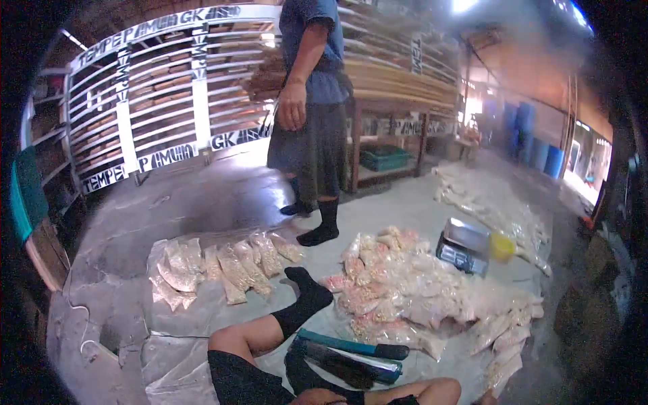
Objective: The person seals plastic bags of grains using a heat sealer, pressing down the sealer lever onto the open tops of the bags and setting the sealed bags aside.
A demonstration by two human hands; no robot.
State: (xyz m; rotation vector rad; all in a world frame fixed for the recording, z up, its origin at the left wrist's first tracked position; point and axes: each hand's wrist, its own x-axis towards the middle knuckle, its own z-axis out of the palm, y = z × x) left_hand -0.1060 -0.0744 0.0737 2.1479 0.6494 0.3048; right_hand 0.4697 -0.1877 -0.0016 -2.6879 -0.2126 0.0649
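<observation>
At the bottom edge, a cropped patch of skin lies near my lap. It may be my left hand, but no fingers can be made out. My right hand does not show clearly. Between my bent legs on the floor is a long teal-and-black tool that looks like a bag sealer, with a shiny base beneath its arm. Just beyond it spreads a heap of filled clear plastic bags with pale contents, some with reddish print. More filled bags lie in rows to the left.
A person in dark clothes and black socks stands ahead. A metal-topped scale is beside the heap, with a blurred yellow object at its right. More bags lie farther right. White slatted racks and a wooden table line the back.
</observation>
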